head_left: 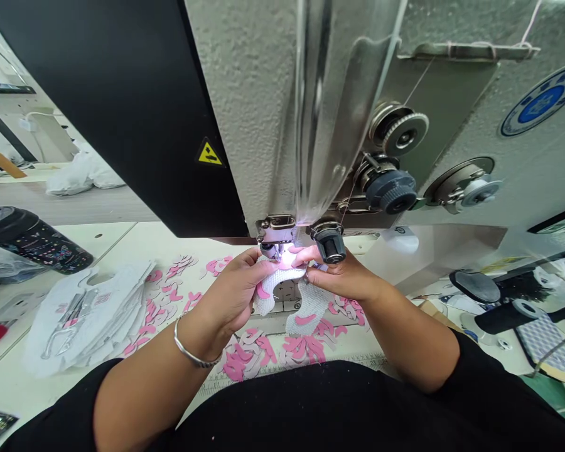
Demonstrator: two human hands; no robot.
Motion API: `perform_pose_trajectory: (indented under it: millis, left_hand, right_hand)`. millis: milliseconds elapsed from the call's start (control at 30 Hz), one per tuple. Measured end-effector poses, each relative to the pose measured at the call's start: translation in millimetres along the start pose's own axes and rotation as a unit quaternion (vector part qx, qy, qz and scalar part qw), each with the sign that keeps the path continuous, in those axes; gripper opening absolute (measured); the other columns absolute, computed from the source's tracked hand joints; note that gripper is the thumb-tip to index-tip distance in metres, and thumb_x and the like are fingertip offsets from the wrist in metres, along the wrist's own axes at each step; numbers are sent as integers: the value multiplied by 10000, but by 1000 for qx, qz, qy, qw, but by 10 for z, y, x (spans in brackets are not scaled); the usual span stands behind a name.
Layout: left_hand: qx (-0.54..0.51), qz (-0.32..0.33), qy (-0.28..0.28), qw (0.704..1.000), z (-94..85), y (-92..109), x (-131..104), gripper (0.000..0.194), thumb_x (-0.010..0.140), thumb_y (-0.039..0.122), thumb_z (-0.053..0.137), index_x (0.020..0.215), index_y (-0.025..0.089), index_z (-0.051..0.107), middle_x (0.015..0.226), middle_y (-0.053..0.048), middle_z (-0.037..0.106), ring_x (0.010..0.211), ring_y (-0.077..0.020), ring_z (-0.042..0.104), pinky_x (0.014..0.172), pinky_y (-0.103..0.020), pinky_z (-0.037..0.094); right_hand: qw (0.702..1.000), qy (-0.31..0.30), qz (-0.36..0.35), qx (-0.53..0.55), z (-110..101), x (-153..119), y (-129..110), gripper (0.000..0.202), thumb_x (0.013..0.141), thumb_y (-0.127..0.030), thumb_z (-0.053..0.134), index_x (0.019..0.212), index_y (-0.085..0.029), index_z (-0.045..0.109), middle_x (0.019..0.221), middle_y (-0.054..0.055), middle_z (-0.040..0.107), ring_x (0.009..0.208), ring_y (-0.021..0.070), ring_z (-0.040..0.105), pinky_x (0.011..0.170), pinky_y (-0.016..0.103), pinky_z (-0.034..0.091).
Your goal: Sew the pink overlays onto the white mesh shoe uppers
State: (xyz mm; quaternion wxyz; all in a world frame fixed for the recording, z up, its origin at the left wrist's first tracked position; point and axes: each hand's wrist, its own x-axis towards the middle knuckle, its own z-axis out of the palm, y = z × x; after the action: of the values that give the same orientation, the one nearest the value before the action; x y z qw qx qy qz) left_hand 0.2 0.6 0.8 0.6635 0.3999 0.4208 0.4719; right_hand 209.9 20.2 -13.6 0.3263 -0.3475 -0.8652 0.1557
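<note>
A curved white fabric piece [282, 276] with pink patches lies under the lit needle area of a sewing machine [249, 94]. My left hand [240, 282] pinches its left edge between thumb and fingers, just left of the presser foot [272, 250]. On the right, my right hand [339, 271] holds the fabric close to the needle, its fingers partly hidden by a dark knob [329, 242]. The two lower ends of the piece hang toward me over the metal needle plate [286, 294].
Pink and white cut pieces [245, 355] are scattered around the machine bed. White fabric [98, 314] is stacked at left, near a black patterned bottle [32, 238]. A black thread cone [506, 316] lies at right. The machine head hangs low over my hands.
</note>
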Motion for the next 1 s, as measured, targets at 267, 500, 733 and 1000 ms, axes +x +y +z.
perform_pose_trajectory:
  millis: [267, 500, 733, 1000]
  left_hand:
    - [-13, -7, -23, 1000, -36, 29, 17, 119, 691, 140, 770, 784, 171, 702, 722, -15, 698, 632, -111, 644, 596, -198, 523]
    - [-28, -19, -47, 998, -148, 6, 45, 119, 725, 163, 786, 773, 177, 679, 723, 2, 695, 609, -90, 627, 578, -182, 519]
    - [-19, -45, -39, 998, -273, 10, -2, 169, 745, 208, 792, 833, 178, 652, 723, 22, 647, 589, -80, 592, 562, -185, 514]
    - [-63, -43, 4, 997, -387, -100, -154, 198, 757, 278, 785, 771, 161, 625, 675, 17, 574, 565, -83, 529, 531, -204, 490]
  right_hand:
    - [1000, 3, 18, 24, -12, 5, -52, 262, 835, -129, 568, 1014, -272, 694, 1000, 21, 700, 1011, 205, 650, 888, 358, 489]
    - [998, -3, 51, 29, -8, 7, -59, 225, 853, -181, 600, 1032, -284, 691, 940, 8, 693, 952, 198, 658, 851, 348, 496]
    - [999, 18, 48, -4, 35, -15, -88, 228, 857, -182, 583, 1033, -291, 678, 929, 4, 689, 961, 207, 653, 907, 392, 474]
    - [995, 62, 21, -75, 91, -60, -215, 196, 892, -189, 534, 1009, -255, 677, 972, 30, 680, 998, 217, 621, 950, 421, 442]
